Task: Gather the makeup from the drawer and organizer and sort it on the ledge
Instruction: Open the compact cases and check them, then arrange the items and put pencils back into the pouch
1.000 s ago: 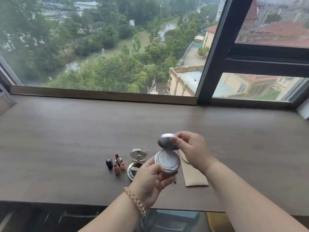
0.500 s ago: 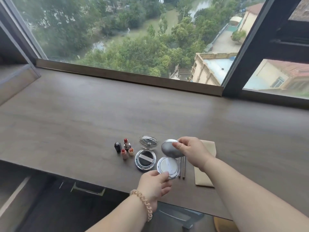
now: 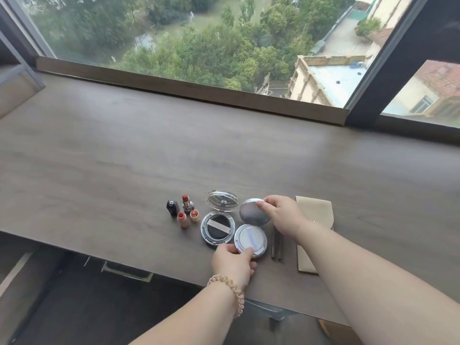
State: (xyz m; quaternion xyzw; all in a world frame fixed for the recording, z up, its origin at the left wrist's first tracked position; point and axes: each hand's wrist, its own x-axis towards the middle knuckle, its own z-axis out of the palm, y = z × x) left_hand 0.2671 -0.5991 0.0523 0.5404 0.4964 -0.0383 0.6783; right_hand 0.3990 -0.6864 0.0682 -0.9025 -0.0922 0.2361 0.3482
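Near the front edge of the wooden ledge point(image 3: 124, 150), under the wide window point(image 3: 199, 41), a row of makeup lies between the two hands. The left hand point(image 3: 232, 263), with a coiled beige bracelet point(image 3: 230, 292) at its wrist, pinches the near rim of the silver compact's base point(image 3: 250, 240) between thumb and fingers — its grip is closed on that base, which rests flat on the ledge. The right hand point(image 3: 282, 215) holds the compact's hinged lid point(image 3: 252, 212) by its upper edge, fingertips closed on the rim, the lid tilted back and standing open above the base.

Just left of the silver compact, touching or nearly touching it, lies a second open compact point(image 3: 217, 227) with a dark puff and a pale strap across it; its clear lid point(image 3: 222, 200) stands tilted up behind. Further left is a small cluster: a black lipstick cap point(image 3: 172, 207), an uncapped red lipstick point(image 3: 186, 202) standing upright in a silver case, and two small peach-coloured tubes point(image 3: 183, 219) — one lying toward the front, the other point(image 3: 194, 214) just beside it.

To the right of the silver compact, two thin dark pencils point(image 3: 277, 245) lie side by side, pointing front to back, partly under the right wrist. Beyond them a flat beige pouch point(image 3: 311, 235) lies on the ledge, crossed by the right forearm.

Below the ledge's front edge, a dark drawer front with a metal handle point(image 3: 127, 272) shows.
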